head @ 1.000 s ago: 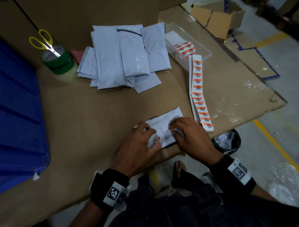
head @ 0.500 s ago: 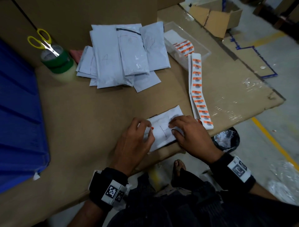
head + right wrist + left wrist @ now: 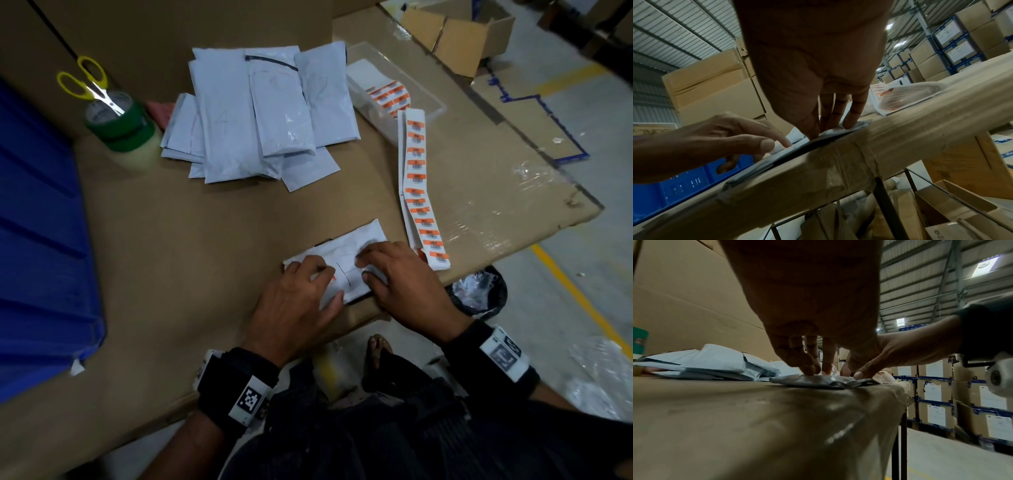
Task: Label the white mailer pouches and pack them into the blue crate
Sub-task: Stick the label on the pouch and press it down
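A white mailer pouch (image 3: 346, 255) lies flat at the table's near edge, with a pen mark on it. My left hand (image 3: 322, 274) presses its fingertips on the pouch's left half, where a sliver of an orange label (image 3: 333, 278) shows beside the index finger. My right hand (image 3: 363, 267) holds down the right half with bent fingers and thumb. The left wrist view shows both sets of fingertips (image 3: 812, 368) touching the pouch (image 3: 818, 381). A pile of unlabelled pouches (image 3: 260, 113) lies at the back. The blue crate (image 3: 41, 240) stands at the left.
A strip of orange barcode labels (image 3: 419, 185) runs along the table right of the pouch, with a clear tray (image 3: 428, 99) of more labels behind it. Yellow scissors (image 3: 92, 89) stand in stacked tape rolls (image 3: 126, 137). A bin (image 3: 479, 291) sits below the table edge.
My left hand has loosened from the pouch's left end and now presses a small orange label down with its fingertips. The right hand has stayed on the pouch.
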`<act>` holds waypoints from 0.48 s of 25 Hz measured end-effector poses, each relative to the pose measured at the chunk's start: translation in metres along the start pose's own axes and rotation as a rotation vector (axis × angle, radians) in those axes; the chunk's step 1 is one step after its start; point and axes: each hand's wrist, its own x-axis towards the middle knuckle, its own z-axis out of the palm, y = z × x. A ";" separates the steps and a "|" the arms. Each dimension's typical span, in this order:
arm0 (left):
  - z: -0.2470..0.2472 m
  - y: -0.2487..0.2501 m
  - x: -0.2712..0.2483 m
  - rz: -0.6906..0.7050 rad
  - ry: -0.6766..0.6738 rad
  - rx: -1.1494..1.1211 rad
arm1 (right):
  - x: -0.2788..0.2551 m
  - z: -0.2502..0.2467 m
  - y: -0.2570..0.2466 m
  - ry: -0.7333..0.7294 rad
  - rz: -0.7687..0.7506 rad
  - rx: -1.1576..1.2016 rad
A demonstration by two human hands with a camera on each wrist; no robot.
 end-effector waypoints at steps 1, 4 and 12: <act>0.000 -0.001 -0.001 -0.004 -0.016 -0.014 | 0.000 0.000 0.000 -0.001 0.001 0.002; -0.005 -0.006 -0.005 -0.040 -0.023 -0.102 | 0.000 0.000 0.001 -0.013 -0.004 0.011; 0.001 -0.023 0.001 0.058 0.016 -0.137 | -0.010 0.007 -0.023 0.084 0.079 0.079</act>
